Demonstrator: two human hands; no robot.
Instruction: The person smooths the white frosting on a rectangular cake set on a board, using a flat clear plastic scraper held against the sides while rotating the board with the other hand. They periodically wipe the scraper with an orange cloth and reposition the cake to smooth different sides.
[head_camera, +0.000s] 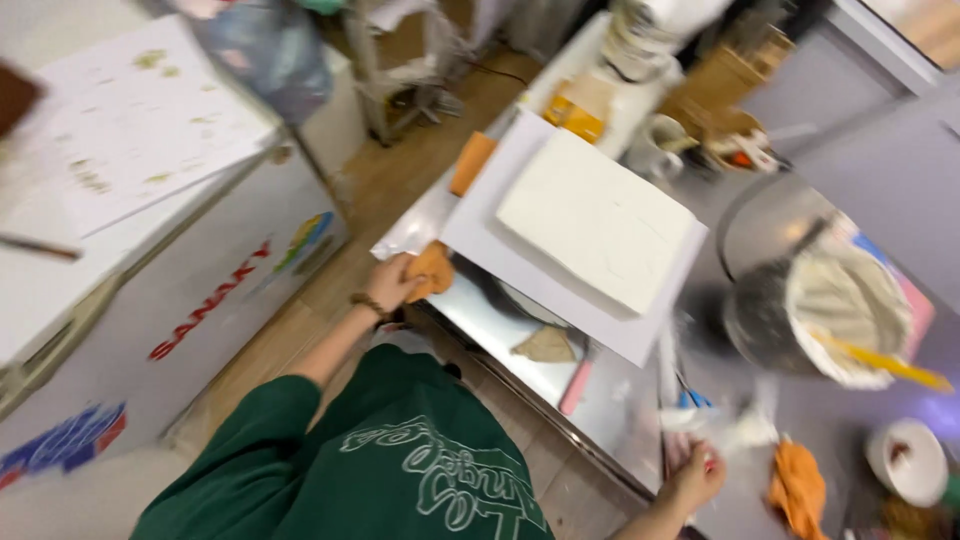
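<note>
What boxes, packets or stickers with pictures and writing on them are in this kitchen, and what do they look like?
White chest freezer, left on the floor: boxy, with red lettering and blue, red and rainbow-coloured stickers on its front.
Yellow-orange packet, far end of the steel counter: small and blurred.
Green sweatshirt, bottom centre: pale outlined lettering.

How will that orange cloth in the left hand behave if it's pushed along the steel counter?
Probably floppy: the orange cloth is bunched and creased in the left hand. Likely light, since it is gathered in one hand. It may slide easily on the smooth steel counter, bunching rather than staying flat.
</note>
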